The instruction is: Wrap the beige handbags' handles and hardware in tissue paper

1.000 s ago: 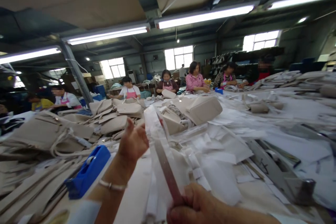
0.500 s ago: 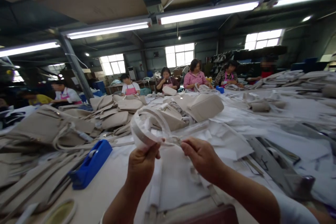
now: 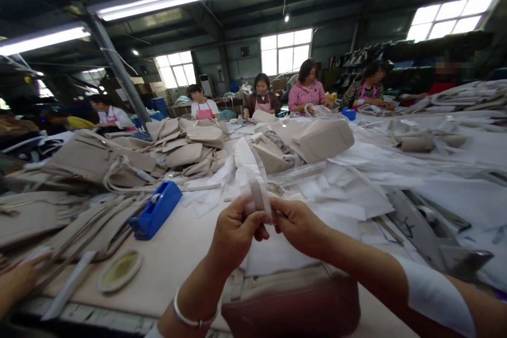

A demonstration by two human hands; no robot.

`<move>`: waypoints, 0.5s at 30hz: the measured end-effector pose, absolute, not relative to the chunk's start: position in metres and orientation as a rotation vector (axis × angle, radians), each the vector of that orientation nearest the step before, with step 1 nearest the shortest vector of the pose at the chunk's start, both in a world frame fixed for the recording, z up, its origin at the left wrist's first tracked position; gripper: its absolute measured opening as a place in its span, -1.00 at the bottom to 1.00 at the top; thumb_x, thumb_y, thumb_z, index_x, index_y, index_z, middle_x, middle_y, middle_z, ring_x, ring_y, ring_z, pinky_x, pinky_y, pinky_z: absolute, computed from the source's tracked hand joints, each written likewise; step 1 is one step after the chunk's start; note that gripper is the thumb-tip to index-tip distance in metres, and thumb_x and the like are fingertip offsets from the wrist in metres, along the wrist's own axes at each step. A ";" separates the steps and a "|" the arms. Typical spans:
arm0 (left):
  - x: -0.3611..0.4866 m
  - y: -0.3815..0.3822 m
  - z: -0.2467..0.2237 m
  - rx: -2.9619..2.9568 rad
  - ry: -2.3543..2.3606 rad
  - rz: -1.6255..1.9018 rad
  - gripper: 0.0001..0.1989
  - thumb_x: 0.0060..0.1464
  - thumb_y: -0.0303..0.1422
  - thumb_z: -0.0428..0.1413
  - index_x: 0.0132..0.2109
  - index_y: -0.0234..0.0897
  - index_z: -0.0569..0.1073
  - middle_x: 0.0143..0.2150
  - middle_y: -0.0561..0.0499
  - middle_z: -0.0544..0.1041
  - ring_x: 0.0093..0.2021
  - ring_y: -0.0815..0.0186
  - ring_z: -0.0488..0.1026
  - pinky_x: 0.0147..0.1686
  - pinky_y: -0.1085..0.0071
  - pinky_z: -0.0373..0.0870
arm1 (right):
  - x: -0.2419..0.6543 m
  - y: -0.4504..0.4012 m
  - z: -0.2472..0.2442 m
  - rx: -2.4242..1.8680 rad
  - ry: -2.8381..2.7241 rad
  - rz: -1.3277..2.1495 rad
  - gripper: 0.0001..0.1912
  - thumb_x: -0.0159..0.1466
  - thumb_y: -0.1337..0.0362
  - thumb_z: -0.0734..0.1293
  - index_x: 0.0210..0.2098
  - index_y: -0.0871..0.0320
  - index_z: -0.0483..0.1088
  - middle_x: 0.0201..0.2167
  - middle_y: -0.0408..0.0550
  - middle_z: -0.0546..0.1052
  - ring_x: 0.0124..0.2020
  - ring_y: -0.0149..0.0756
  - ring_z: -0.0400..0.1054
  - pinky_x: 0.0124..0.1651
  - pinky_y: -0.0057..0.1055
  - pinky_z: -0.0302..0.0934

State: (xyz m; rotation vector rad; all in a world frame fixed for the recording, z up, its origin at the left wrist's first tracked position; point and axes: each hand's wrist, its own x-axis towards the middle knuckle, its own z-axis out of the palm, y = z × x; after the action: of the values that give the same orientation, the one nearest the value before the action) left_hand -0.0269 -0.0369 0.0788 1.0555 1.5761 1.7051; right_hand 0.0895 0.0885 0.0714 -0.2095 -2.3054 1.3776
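Note:
Both hands meet over the front of the table. My left hand (image 3: 233,232) is closed, thumb and fingers pinching a light bag strap with thin whitish wrapping (image 3: 250,166) that rises in a narrow upright loop. My right hand (image 3: 299,227) is closed against the same strap, just to the right; the fingertips are partly hidden. Below my hands lies a bag (image 3: 291,301) with a dark reddish lower part and a white sheet (image 3: 273,261) on its far side. Left of my left hand stands a blue tape dispenser (image 3: 156,208).
Beige bags (image 3: 322,140) and straps are heaped across the table. A roll of tape (image 3: 120,270) lies at front left, near another person's hand (image 3: 24,280). At right is a grey tape dispenser (image 3: 430,227) among white sheets (image 3: 344,195). Several people sit across the table.
The round strap loop has become a narrow upright one, and my hands have come together. The view has tilted down, and another person's hand shows at the left edge.

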 end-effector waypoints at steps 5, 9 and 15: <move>-0.030 -0.032 0.078 0.869 1.486 1.654 -0.55 -0.01 -0.23 0.29 -0.05 -0.28 0.32 -0.45 0.00 0.58 -0.59 0.34 0.48 -0.60 0.48 0.42 | 0.088 0.092 0.062 -0.261 -2.437 1.092 -0.73 0.14 0.54 0.14 -0.47 0.14 0.40 -0.51 -0.17 0.47 -0.46 -0.39 0.28 -0.33 -0.46 0.10; -0.036 -0.029 0.070 0.734 1.425 1.550 -0.53 -0.09 -0.22 0.34 -0.09 -0.29 0.34 -0.39 -0.03 0.59 -0.55 0.36 0.50 -0.60 0.53 0.42 | 0.084 0.095 0.052 -0.271 -2.426 0.887 -0.75 0.16 0.53 0.15 -0.48 0.16 0.38 -0.48 -0.13 0.45 -0.43 -0.38 0.29 -0.30 -0.46 0.10; -0.039 -0.027 0.055 0.555 1.347 1.467 -0.59 -0.16 -0.28 0.39 -0.20 -0.36 0.45 -0.42 0.00 0.54 -0.53 0.42 0.48 -0.59 0.58 0.43 | 0.084 0.087 0.050 -0.323 -2.499 0.472 -0.82 0.27 0.39 0.17 -0.42 0.18 0.36 -0.50 -0.06 0.45 -0.48 -0.33 0.28 -0.37 -0.42 0.06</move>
State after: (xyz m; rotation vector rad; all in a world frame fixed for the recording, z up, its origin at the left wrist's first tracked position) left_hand -0.0395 -0.0265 0.0548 0.5553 1.3466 1.4672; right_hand 0.0839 0.0868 0.0503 -0.3234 -2.4995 0.4724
